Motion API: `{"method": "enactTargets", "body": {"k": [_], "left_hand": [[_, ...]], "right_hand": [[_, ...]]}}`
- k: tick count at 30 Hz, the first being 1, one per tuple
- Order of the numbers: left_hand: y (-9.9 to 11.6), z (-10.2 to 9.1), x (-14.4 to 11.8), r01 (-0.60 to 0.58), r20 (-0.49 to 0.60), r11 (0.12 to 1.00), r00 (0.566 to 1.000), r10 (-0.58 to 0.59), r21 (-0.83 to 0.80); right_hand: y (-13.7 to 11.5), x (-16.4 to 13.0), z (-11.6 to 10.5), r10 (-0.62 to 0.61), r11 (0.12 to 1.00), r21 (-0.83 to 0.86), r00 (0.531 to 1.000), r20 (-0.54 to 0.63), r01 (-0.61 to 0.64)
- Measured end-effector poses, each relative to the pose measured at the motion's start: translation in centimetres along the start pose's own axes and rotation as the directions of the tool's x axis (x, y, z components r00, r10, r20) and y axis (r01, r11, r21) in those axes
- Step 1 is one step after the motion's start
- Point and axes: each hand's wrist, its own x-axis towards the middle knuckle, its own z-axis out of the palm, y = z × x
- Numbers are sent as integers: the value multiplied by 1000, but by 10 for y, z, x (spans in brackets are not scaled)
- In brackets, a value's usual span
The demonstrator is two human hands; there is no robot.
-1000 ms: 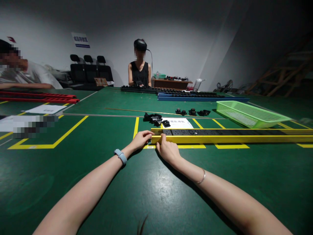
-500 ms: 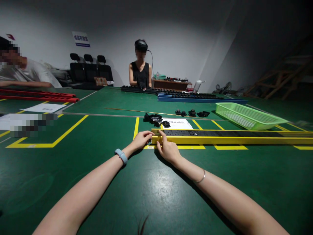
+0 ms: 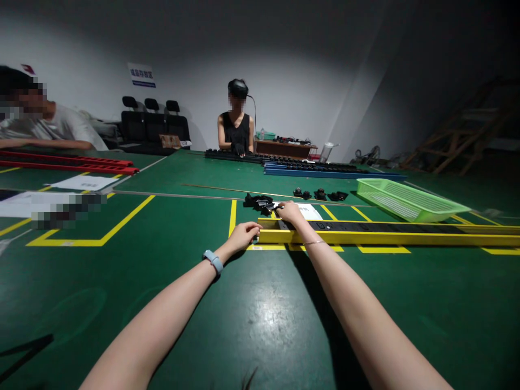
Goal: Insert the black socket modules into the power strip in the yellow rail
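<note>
A long yellow rail (image 3: 385, 237) lies across the table, with a row of black socket modules (image 3: 357, 227) set in its channel. At its left end my left hand (image 3: 242, 235) has its fingers closed on the rail's end; something small and pale shows under the fingertips. My right hand (image 3: 289, 211) reaches over the rail to its far side, fingers curled down onto a small black part (image 3: 278, 210), mostly hidden by them. Just left of it lies a pile of black plastic parts (image 3: 258, 202). A printed white sheet (image 3: 311, 211) is partly covered by my right hand.
Several more black parts (image 3: 320, 194) sit behind the rail, near a green mesh basket (image 3: 410, 200). A thin rod (image 3: 227, 189) lies farther back. Blue rails (image 3: 333, 170) and red rails (image 3: 81, 161) lie near two co-workers. Yellow tape marks the green table (image 3: 260, 314).
My right hand has left the rail's left end and moved away from me, over the rail to the small black part. My left hand stays at the rail's end. The view has shifted slightly.
</note>
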Motion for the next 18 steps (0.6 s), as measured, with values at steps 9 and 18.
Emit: {"method": "enactTargets", "body": {"k": [9,18], "left_hand": [[-1,-1,2,-35,3,998,999,35,61],[-2,-1,0,-20,-1,999,1000,20,47]], "right_hand": [[10,7,12,109,994,4,986,127,-110],[7,5,9,159,986,26,979,126,-164]]}}
